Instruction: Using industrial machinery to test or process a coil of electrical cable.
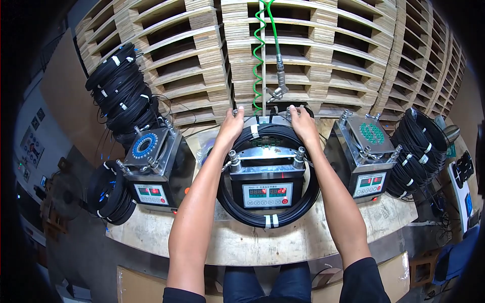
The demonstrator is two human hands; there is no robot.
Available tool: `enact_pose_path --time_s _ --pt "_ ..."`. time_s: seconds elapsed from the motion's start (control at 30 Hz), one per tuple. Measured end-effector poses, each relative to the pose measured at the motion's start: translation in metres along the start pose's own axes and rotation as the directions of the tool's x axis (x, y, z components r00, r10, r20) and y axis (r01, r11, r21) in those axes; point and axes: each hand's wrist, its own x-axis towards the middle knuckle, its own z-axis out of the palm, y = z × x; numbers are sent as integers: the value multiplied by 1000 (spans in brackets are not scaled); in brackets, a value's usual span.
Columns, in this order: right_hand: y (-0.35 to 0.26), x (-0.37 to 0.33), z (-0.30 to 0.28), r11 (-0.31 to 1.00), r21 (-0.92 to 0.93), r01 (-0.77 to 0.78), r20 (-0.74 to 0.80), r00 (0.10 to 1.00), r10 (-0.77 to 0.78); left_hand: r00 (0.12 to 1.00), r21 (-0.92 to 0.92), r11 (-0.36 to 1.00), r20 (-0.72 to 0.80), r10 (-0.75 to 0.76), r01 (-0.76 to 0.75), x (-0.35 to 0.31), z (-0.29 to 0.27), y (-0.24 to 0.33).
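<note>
Looks like the knob-working step: left hand point(231, 127) and right hand point(304, 129) fingers seemingly pinching rear knobs point(235, 112), black coil point(241, 214) around the middle machine point(267, 195), centre frame. Calls for even pressure, imo.

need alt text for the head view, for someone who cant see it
A person's left hand and right hand reach to the rear corners of a boxy machine, with a coil of black cable encircling its lit display panel, seen from above. Similar machines stand on either side on a wooden table, with stacked pallets behind.
</note>
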Motion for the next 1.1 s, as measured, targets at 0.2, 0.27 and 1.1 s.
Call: enact_pose_path --time_s 0.2,0.27,1.1 --pt "1 2 -2 993 63 105 76 991 -109 999 13 999 6 -48 48 -7 -1 8" --pt "9 7 3 979 131 156 59 985 -165 997 14 997 12 -82 82 -8 -2 10" --pt "12 10 7 944 207 255 -8 966 -259 998 82 995 -16 -57 58 -7 -3 10"
